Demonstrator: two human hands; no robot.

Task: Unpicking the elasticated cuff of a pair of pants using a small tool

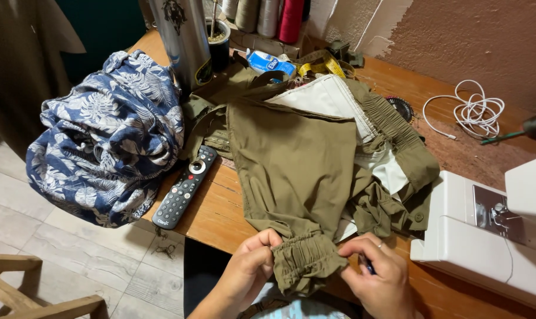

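**Both hands at the trouser cuff**

The olive trousers [297,171] lie on the table [221,212], the leg's long axis running from the waistband at the far side to the gathered cuff [306,263] over the near edge. The left hand [250,269] and right hand [380,277] pinch the cuff from either side, fingers clenched on cloth. Soft, light, limp fabric; the elastic hem looks like the firmest hold.

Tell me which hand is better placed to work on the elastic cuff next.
Probably the right hand: it pinches a small dark tool at the cuff of the olive trousers. The left hand grips the cuff's other side, holding it steady.
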